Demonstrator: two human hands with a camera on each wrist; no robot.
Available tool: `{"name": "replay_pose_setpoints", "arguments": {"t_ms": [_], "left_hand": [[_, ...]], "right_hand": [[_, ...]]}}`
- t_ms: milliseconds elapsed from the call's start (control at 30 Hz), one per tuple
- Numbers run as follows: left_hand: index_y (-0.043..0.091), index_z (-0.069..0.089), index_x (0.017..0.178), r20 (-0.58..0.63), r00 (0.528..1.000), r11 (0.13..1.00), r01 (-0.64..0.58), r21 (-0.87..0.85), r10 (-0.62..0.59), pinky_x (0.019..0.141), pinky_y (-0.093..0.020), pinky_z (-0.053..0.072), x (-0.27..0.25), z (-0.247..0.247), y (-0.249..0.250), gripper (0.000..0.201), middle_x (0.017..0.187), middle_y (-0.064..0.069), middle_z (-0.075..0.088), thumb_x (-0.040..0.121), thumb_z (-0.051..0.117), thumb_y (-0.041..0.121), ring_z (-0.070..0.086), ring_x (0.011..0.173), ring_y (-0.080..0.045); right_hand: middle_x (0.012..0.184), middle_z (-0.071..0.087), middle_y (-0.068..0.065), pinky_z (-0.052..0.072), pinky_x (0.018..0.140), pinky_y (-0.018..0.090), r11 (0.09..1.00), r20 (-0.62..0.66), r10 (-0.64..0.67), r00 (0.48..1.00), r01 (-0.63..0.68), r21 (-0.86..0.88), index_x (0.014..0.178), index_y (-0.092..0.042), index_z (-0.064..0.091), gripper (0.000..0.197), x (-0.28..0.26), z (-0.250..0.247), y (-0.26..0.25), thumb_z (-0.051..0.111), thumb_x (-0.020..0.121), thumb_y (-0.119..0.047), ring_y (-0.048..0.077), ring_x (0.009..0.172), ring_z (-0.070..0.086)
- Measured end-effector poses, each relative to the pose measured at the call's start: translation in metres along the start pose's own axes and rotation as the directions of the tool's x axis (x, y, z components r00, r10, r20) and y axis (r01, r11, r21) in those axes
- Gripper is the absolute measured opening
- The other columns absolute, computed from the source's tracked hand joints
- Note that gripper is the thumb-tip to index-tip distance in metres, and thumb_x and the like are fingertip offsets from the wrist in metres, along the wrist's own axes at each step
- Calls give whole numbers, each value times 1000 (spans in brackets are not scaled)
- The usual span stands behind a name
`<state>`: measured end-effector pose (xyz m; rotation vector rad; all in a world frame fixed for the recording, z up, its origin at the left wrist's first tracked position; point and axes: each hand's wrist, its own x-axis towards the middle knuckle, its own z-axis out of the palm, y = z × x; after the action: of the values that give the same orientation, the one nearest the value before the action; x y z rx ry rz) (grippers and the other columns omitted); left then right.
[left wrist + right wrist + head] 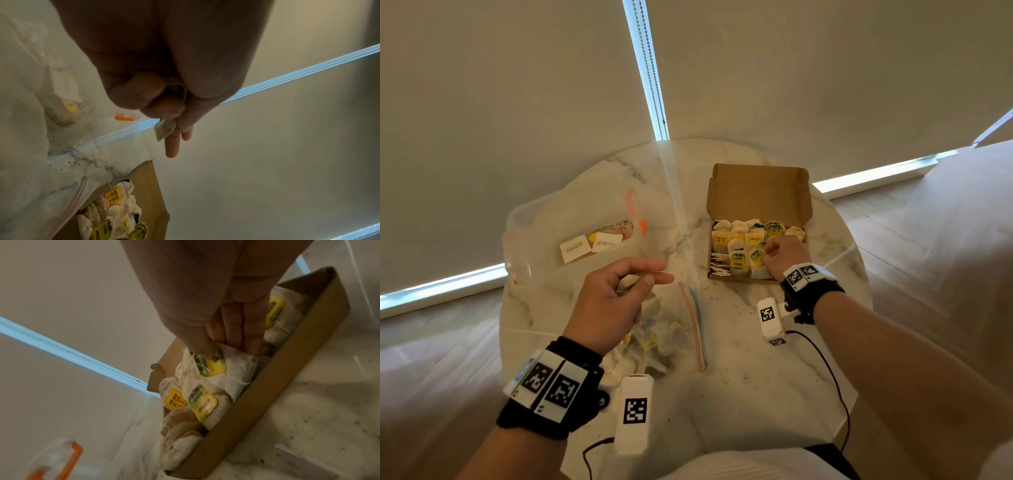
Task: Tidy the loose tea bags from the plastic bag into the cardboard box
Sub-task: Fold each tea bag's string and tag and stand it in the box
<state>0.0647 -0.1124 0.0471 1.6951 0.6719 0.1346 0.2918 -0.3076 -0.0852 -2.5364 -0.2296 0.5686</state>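
Both of my hands are over a round marble table (pixel 739 394). My right hand (pixel 786 255) reaches into the open cardboard box (pixel 756 192) at the far right of the table, its fingers curled down; in the right wrist view the thumb and fingertips (pixel 249 344) pinch the top of a white tea bag with a yellow and green tag (pixel 226 369), which sits among the other tea bags in the box (pixel 743 253). These stand packed in rows, several showing yellow tags, one reading RELAX. My left hand (pixel 616 301) hovers nearer to me, above a clear zip plastic bag (pixel 674 339) that lies flat on the table and holds a loose heap of tea bags (pixel 654 342). The forefinger points towards the box and the other fingers are curled in; the left wrist view shows a small papery piece, possibly a tea bag (pixel 165 129), gripped between them, though it is dark and I cannot be sure what it is. A second clear bag with an orange slider (pixel 571 219) lies at the far left, holding two white paper sachets (pixel 589 245). Dark crumbs of tea (pixel 688 267) are scattered on the marble between the bags and the box
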Motion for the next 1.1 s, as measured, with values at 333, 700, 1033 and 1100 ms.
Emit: {"name": "replay_pose_setpoints", "arguments": {"t_ms": [333, 700, 1033, 1100], "left_hand": [[12, 70, 101, -6, 1000, 1000, 12, -25, -12, 40, -20, 38, 5, 2, -4, 16, 94, 1, 77, 97, 56, 5, 37, 41, -12], [4, 68, 103, -7, 981, 915, 178, -362, -194, 43, -24, 36, 5, 8, 3, 41, 96, -15, 73, 104, 42, 35, 43, 51, -16], [1, 63, 117, 65, 978, 744, 192, -639, -196, 64, -28, 48, 2, 12, 13, 42, 96, -12, 68, 98, 49, 36, 59, 79, -20], [2, 66, 114, 73, 987, 750, 155, -643, -141, 71, -28, 52, -1, 12, 15, 35, 99, -13, 66, 96, 51, 29, 61, 86, -20]], "right_hand": [[102, 68, 3, 43, 83, 25, 993, -68, -1, 998, -7, -122, 96, -16, 66, 13, 0, -6, 5, 71, 84, -20, 23, 100, 62], [108, 67, 5, 42, 75, 26, 917, 161, -187, 969, 231, -326, 107, -21, 71, 21, -25, 7, -1, 55, 94, -24, 24, 102, 61], [70, 58, -17, 35, 59, 10, 627, -17, -767, 642, 754, 196, 80, -20, 73, 12, -117, -33, -128, 70, 85, -30, 0, 60, 50], [80, 61, -10, 34, 62, 11, 629, 33, -769, 638, 748, 213, 92, -22, 73, 15, -129, -33, -138, 72, 83, -34, -2, 65, 49]]}}
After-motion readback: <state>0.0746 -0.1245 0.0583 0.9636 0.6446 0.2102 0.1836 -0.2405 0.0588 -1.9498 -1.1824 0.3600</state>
